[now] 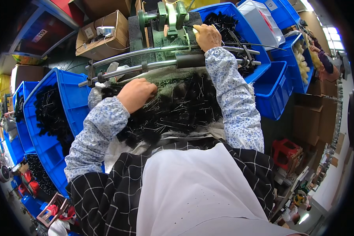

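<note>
We see a seated worker at a green machine [167, 17], both arms in floral sleeves. The left hand [137, 93] rests below the machine, knuckles up, fingers curled into a heap of black wire brushes [185, 108] on a cloth in the lap; we cannot tell whether it has one pinched, since the fingertips are buried. The right hand [207, 36] sits just right of the machine, clenched around a pale handle [195, 29] at the edge of its head. Two curved metal bars [145, 59] run across just below the machine, between the hands. Blue bins [69, 98] of more brushes stand to the left of the machine and to its right.

We judge the risks plain: the right hand sits very near the machine's working parts, so a slip could catch fingers; the tangled wire stems could snag the left sleeve or drag extra brushes off the heap.
</note>
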`<state>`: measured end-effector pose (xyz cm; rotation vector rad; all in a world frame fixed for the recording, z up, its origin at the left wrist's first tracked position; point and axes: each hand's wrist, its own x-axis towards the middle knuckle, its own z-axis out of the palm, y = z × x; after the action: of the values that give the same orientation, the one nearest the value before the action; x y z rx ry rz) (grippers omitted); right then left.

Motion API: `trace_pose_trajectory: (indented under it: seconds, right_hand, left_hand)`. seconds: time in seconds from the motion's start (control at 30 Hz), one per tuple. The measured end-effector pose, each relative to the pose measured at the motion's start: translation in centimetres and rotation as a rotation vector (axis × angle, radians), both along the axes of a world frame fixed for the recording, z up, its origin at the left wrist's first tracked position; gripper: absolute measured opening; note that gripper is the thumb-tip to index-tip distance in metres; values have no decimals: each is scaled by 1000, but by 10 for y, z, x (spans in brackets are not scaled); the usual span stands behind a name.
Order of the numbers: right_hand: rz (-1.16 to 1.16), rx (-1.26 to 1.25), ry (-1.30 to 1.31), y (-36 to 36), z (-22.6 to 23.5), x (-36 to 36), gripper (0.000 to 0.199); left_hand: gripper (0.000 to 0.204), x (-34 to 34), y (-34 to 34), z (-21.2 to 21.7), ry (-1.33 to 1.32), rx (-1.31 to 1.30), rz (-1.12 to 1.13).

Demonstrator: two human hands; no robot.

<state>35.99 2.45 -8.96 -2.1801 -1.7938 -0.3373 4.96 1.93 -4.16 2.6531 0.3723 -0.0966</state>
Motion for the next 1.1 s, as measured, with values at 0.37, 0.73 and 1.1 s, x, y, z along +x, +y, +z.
trace_pose_trajectory:
  seconds: [0.37, 0.73, 1.1]
  right_hand:
    - [-187, -28, -54, -7, 0, 3, 36]
    - [-67, 111, -41, 14, -6, -48, 12]
    - [-84, 129, -57, -1, -5, -12, 20]
  left_hand:
    - [16, -2, 11, 40, -436, -32, 171]
    - [22, -48, 14, 64, -418, -117, 618]
    - [17, -113, 32, 79, -591, -151, 871]
